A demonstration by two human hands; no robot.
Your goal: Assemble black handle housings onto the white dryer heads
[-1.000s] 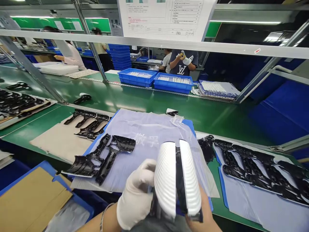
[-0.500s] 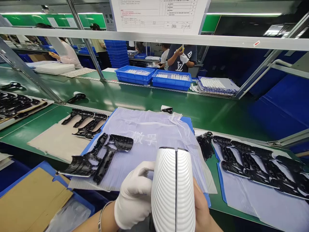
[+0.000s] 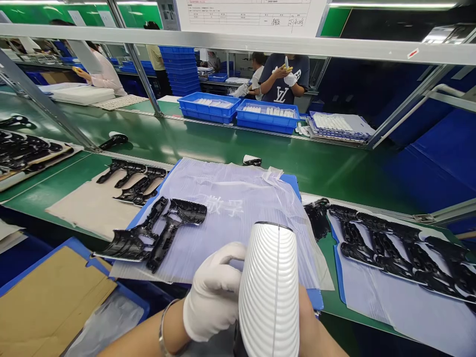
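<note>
Upright in front of me is a white ribbed hair dryer housing (image 3: 268, 292), with a thin seam running down its middle. My left hand (image 3: 215, 292), in a white glove, is closed on its left side, thumb and fingers curled. My bare right hand (image 3: 308, 317) presses against its right side; most of those fingers are hidden behind the housing. Beyond my left hand, two black-lined shell halves (image 3: 176, 225) lie on a sheet of translucent film (image 3: 238, 238), their inner sides showing.
More shell halves lie in rows on the film-covered board (image 3: 375, 292) at right and on the beige sheet (image 3: 82, 208) at left. A cardboard-topped bin (image 3: 52, 302) stands lower left. Blue trays (image 3: 267, 121) sit across the green bench, behind a metal crossbar (image 3: 238, 42).
The dark gap between the housing's two halves has closed to a thin line. The housing and both hands have shifted slightly right, and my view has tilted down a little.
</note>
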